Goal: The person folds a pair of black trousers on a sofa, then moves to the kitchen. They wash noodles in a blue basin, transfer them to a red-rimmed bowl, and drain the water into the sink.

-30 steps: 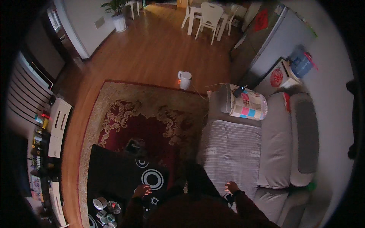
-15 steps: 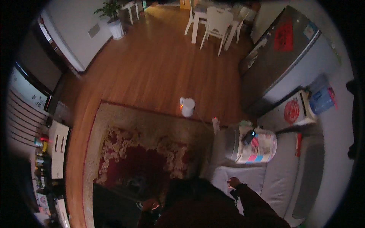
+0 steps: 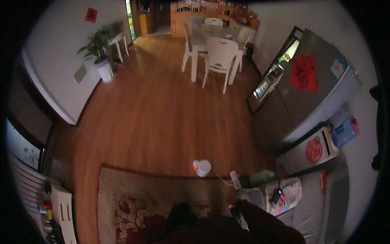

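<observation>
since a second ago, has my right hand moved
Yes: the right hand went from over the grey sofa seat leftward, to the rug edge.

Dark maroon long sleeve (image 3: 264, 221) on the right arm, loose and softly creased, running down to the wrist. Same dark reddish cloth across the chest (image 3: 211, 232) along the lower edge. Black trouser leg or foot (image 3: 178, 215) below, too dim to tell apart. Hands too dark to make out.
</observation>
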`<state>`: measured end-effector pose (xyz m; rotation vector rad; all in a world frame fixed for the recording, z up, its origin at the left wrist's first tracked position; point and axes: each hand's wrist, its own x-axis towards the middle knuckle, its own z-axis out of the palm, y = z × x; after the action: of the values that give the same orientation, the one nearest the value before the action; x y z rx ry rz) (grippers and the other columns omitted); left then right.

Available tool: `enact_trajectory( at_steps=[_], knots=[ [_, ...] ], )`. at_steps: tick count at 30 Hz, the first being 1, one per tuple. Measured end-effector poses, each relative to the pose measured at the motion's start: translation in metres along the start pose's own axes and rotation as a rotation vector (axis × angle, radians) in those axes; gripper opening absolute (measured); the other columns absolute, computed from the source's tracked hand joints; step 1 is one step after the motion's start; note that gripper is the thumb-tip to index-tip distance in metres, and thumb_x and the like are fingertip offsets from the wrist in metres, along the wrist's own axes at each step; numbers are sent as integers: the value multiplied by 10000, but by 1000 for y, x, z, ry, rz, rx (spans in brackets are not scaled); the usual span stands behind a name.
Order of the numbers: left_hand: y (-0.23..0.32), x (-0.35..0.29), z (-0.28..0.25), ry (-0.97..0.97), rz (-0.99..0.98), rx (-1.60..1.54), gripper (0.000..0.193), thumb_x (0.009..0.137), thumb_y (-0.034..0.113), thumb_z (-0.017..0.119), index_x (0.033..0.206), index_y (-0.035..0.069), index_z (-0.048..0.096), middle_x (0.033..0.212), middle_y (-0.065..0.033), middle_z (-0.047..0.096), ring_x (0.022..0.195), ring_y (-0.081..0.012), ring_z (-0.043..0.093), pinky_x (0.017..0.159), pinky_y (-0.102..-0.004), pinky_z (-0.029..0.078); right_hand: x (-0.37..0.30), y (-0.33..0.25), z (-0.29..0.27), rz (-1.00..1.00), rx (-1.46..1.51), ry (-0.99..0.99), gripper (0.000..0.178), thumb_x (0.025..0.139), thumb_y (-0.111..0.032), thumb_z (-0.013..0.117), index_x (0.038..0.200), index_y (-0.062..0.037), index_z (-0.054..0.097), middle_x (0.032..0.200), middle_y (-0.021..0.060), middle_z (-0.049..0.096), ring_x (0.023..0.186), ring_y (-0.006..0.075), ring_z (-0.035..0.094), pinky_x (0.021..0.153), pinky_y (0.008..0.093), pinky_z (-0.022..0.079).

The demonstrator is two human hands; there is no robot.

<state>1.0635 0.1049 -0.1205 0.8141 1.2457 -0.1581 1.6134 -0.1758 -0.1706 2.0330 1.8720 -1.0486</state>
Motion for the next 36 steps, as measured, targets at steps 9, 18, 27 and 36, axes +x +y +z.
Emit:
enact_trajectory(
  at_steps=[9,18,27,36],
  knots=[
    [253,92,-106,-52,259,173,270,1074,222,581,1172,-19,652,1137,-133,698,1001,-274,696,884,-462,585,104,-11,-45,40,184,-271,371,1006,-366,659,1299,-140,690,1168,73,734,1027,241,712,935,483,572],
    [516,223,-178,13,1409,1539,275,1075,184,557,1236,-26,634,1218,-177,698,1114,-322,720,1007,-448,601,307,22,-369,455,1795,-58,400,1084,-278,588,1388,-21,636,1310,123,705,1118,263,711,974,394,567],
    [723,174,-201,225,592,89,272,1035,206,590,1114,-40,675,988,-159,716,898,-242,720,824,-373,608,508,-10,-724,-178,1774,174,464,1084,-282,610,1438,17,593,1375,152,681,1193,268,693,1046,438,552],
    [1046,230,-224,2,622,-184,249,1019,185,598,1011,-39,706,936,-148,735,849,-225,708,803,-372,580,695,-119,-917,-413,1982,-402,491,1083,-273,609,1486,-5,532,1433,153,612,1250,284,637,1068,420,526]
  ],
)
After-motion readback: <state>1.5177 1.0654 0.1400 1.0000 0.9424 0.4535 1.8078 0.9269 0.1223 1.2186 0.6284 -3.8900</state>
